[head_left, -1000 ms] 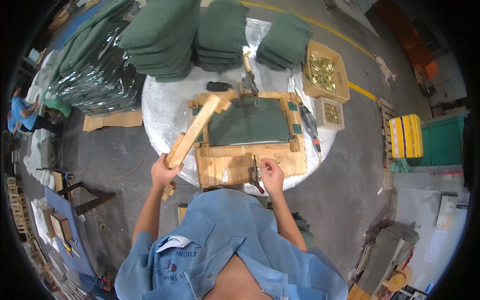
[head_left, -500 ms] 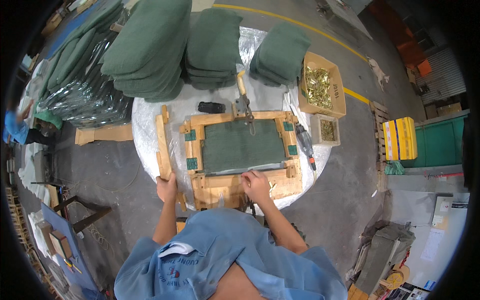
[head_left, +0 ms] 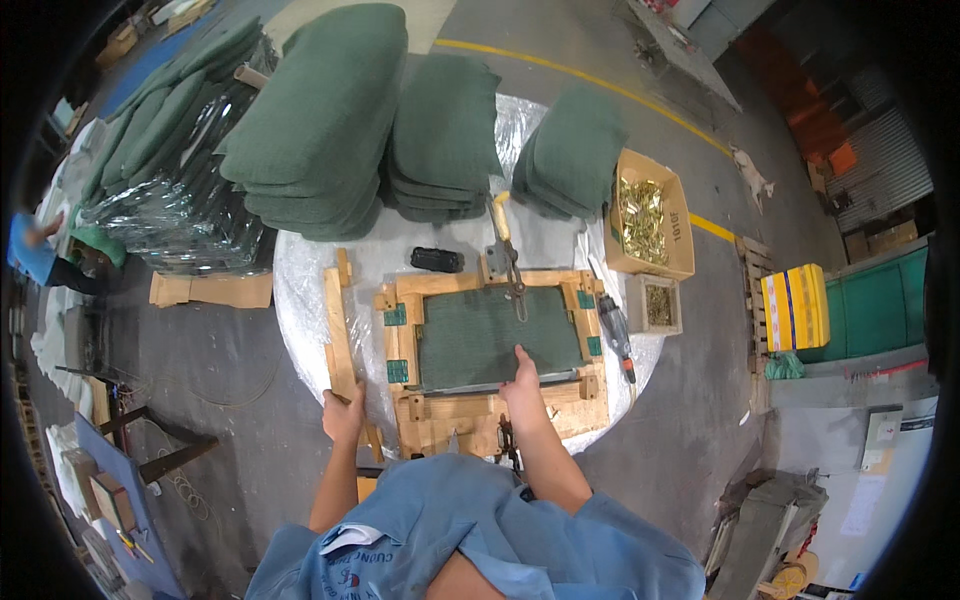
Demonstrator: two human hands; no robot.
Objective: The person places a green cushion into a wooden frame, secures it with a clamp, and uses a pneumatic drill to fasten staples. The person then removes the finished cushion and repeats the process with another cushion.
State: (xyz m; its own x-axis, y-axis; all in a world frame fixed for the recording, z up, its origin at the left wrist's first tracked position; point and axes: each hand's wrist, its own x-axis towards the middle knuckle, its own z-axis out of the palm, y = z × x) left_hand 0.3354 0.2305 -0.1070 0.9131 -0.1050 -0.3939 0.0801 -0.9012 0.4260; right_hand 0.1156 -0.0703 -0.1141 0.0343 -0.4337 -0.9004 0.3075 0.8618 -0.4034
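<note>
A wooden jig frame (head_left: 455, 412) lies on the round table, with a green fabric-covered pad (head_left: 465, 335) inside it. My right hand (head_left: 522, 382) is over the near edge of the pad, a finger stretched forward and the other fingers partly hidden. To the left of the jig, my left hand (head_left: 344, 414) is closed round the near end of a long wooden bar (head_left: 340, 335). A toggle clamp (head_left: 505, 255) with a yellow handle is mounted at the jig's far side and reaches over the pad. Small green plates (head_left: 397, 372) sit on the jig's side rails.
Stacks of green pads (head_left: 310, 130) stand at the table's far side. On the right are a carton of brass-coloured hardware (head_left: 675, 245), a small bin of screws (head_left: 660, 305) and a power screwdriver (head_left: 613, 325). A black object (head_left: 437, 260) lies behind the jig. Another person (head_left: 38, 250) is far left.
My right hand has moved forward from the jig's near rail to the pad's edge, its fingers going from bunched to stretched. My left hand stays on the wooden bar. The view has shifted slightly.
</note>
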